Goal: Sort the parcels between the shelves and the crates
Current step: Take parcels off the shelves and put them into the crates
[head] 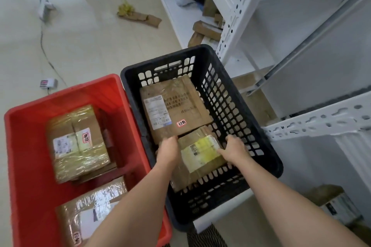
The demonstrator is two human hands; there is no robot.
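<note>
A black slotted crate (236, 110) holds two cardboard parcels. The far one (176, 104) lies flat with a white label. The near one (200, 152), with a yellow and white label, sits tilted between my hands. My left hand (167, 151) grips its left edge and my right hand (233, 149) grips its right edge, both inside the crate. Left of it a red crate (26, 146) holds two taped parcels, one further back (78, 142) and one close to me (90, 208) partly behind my left forearm.
White metal shelving (313, 122) stands to the right of the black crate, with a box (331, 200) on its low shelf. More parcels (206, 30) and bags lie on a far shelf. Flattened cardboard (140, 17) and a cable (43, 44) lie on the tiled floor.
</note>
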